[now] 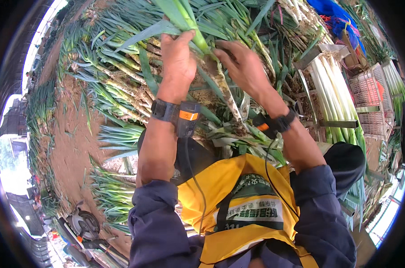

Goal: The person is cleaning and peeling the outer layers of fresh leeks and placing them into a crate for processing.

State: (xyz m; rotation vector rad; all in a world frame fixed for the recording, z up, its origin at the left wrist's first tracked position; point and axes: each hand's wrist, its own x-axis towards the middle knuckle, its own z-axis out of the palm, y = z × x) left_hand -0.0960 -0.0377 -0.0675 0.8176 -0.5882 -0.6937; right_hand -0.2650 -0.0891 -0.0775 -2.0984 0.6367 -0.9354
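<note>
A long green onion (227, 91) slants across in front of me, its green leaves at the top and its soil-streaked pale stalk running down to the roots. My left hand (179, 56) is closed around the leafy upper part. On the other side of the stalk, my right hand (246, 67) has curled fingers and a thumb pressed against it, where the green meets the dirty outer skin. A loose leaf (151, 33) sticks out leftward past my left hand. Behind both hands lies a heap of unpeeled green onions (126, 85) with dirty stalks.
A metal rack (338, 123) to the right holds a bundle of clean white stalks (332, 85). Beyond it stand a pale plastic crate (367, 96) and blue sheeting (332, 11). Bare soil (73, 147) lies at left, with a wheel (85, 223) at lower left. A yellow apron (274, 187) covers my lap.
</note>
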